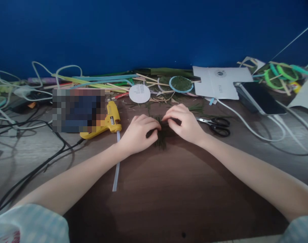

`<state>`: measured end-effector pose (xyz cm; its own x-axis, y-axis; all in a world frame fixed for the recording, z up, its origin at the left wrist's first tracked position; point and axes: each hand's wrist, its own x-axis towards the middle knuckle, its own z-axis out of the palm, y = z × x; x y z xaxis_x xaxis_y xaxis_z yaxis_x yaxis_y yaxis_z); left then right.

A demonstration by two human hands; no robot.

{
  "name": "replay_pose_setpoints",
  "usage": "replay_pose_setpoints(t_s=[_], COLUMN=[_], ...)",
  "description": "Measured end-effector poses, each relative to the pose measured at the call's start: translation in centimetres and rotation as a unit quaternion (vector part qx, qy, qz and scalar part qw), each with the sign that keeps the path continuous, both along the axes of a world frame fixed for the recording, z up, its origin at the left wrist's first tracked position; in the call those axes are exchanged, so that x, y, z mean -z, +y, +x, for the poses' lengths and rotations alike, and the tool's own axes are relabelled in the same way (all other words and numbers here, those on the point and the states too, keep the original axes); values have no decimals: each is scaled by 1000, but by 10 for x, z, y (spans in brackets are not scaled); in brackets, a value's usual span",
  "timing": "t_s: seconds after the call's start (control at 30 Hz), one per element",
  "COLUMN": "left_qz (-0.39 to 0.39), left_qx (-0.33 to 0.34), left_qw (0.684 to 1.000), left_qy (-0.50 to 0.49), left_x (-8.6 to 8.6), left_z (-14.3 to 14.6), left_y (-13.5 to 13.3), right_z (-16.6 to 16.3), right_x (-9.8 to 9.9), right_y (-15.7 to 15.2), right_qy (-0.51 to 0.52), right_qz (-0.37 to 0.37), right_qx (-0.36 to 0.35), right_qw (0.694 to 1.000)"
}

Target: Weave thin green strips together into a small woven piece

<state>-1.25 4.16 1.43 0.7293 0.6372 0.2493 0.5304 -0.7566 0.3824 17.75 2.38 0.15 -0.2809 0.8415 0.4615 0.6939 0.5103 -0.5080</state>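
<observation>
Between my two hands, low over the brown table, is a small bundle of dark green, needle-like strands (160,142). My left hand (140,133) is closed, its thumb and fingers bent around the left side of the bundle. From the other side, my right hand (183,122) pinches at the top of the strands with thumb and forefinger. Fingers partly hide the bundle. A yellow hot glue gun (113,116) lies left of my left hand, a translucent glue stick (116,179) running out of it under my wrist. Black-handled scissors (217,125) lie just beyond my right wrist.
Along the blue wall (154,33) lie coloured strips, sticks, a white paper disc (139,93) and a blue-rimmed green disc (181,84). A white sheet (217,84) and a phone (261,98) with white cables stand right. Black cables (40,165) and a pixelated patch are left.
</observation>
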Motion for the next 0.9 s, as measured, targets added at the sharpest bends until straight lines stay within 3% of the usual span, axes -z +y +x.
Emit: replay_pose_setpoints(t_s=[0.2,0.37,0.53,0.67,0.8,0.9], left_qz=[7,38,46,35,-3,-33], left_qx=[32,105,137,150,151,85], left_qw=[999,993,989,988,987,993], left_qy=[-20,-37,-25,-18,-49,-80], left_x=[-4,-3,0,-2,-2,-1], left_z=[-5,-7,-7,-8,-8,-7], left_y=[-1,0,1,0,-1,-1], right_z=[2,22,42,42,42,45], right_x=[-3,-2,10,14,14,15], right_y=[1,15,27,28,28,29], right_qy=[55,84,-16,-89,-64,-18], right_qz=[3,22,-4,-18,12,38], right_qx=[63,154,239,247,209,182], right_qw=[997,984,971,965,976,982])
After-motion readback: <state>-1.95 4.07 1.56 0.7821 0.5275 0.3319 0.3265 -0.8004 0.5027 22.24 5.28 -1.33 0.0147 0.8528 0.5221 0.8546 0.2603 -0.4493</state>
